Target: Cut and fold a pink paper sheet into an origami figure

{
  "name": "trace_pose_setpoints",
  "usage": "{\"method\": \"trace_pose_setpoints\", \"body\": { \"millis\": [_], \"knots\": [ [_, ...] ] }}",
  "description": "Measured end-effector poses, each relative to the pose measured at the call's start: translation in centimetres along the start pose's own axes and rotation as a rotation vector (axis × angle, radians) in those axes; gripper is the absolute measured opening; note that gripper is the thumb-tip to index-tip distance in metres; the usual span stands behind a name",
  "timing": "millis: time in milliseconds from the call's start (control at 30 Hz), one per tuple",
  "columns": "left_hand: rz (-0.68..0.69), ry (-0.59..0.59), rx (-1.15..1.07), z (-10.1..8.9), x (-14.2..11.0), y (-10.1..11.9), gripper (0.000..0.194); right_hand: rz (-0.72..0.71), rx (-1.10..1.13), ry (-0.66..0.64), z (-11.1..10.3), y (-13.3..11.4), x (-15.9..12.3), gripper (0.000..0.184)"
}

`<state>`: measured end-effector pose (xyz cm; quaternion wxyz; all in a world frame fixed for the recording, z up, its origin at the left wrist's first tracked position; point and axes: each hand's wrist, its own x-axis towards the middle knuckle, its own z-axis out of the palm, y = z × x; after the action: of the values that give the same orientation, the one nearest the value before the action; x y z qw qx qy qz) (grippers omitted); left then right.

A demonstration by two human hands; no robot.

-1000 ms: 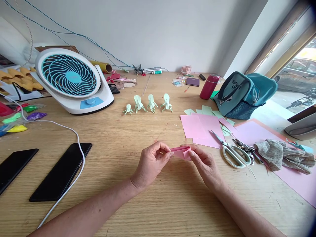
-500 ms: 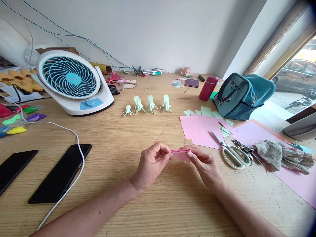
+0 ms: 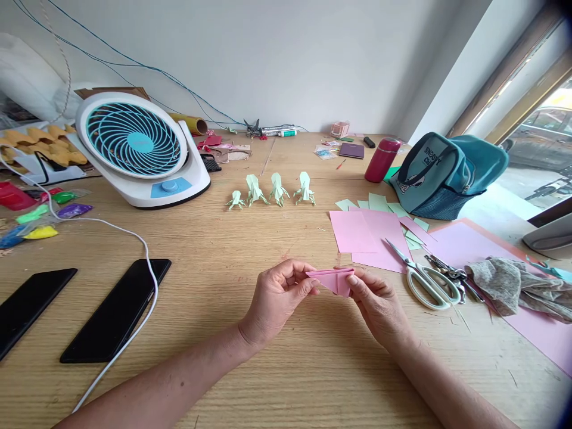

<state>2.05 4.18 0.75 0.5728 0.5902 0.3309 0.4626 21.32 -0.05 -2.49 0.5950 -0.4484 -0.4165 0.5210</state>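
We've got the folded pink paper (image 3: 333, 279) up off the wooden table (image 3: 286, 369), pinched between both hands just in front of us. Our left hand (image 3: 279, 298) has thumb and forefinger closed on the paper's left end, the other fingers curled loosely under; our right hand (image 3: 378, 301) nips the right end the same way, fingertips pressed together on the paper. The piece reads as a small flat triangle pointing down, top edge level between the two grips. To do this fold well, we'd say keep that top edge straight and taut, line the layers up corner to corner before pressing, then run a fingertip along the crease from the middle outward so it sets sharp; a squashed or skewed corner here would likely show in every later fold. Setting it down on the table to press would give a firmer crease than working in the air. Ahead of us, well apart, stand four pale green origami figures (image 3: 272, 192) in a row, one of them smaller, at the left. To our right lie flat pink sheets (image 3: 366, 235) with pale green squares (image 3: 379, 204) behind them, and the white-handled scissors (image 3: 426, 277) rest partly on the pink, near our right hand but not touching. Further right sits a crumpled grey cloth (image 3: 509, 280) and a teal bag (image 3: 442, 176). On our left, a white fan (image 3: 138, 152), and two dark phones (image 3: 116, 310) lying flat with a white cable (image 3: 134, 244) running across one.
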Motion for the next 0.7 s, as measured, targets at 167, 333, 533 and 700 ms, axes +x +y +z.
{"method": "trace_pose_setpoints", "body": {
  "millis": [167,333,533,700],
  "knots": [
    [-0.046,0.023,0.036,-0.05,-0.09,-0.04,0.006,-0.007,-0.004,0.057,-0.01,0.31,-0.18,0.015],
    [0.027,0.001,0.094,-0.09,-0.23,-0.27,0.008,-0.03,-0.018,0.069,0.23,0.2,-0.08,0.014],
    [0.127,-0.012,0.188,-0.29,-0.32,-0.54,0.01,-0.043,-0.004,0.103,0.67,-0.01,0.0,0.015],
    [0.177,-0.025,0.273,-0.27,-0.42,-0.22,0.01,-0.064,-0.043,0.131,0.73,0.04,-0.14,0.015]
  ]
}}
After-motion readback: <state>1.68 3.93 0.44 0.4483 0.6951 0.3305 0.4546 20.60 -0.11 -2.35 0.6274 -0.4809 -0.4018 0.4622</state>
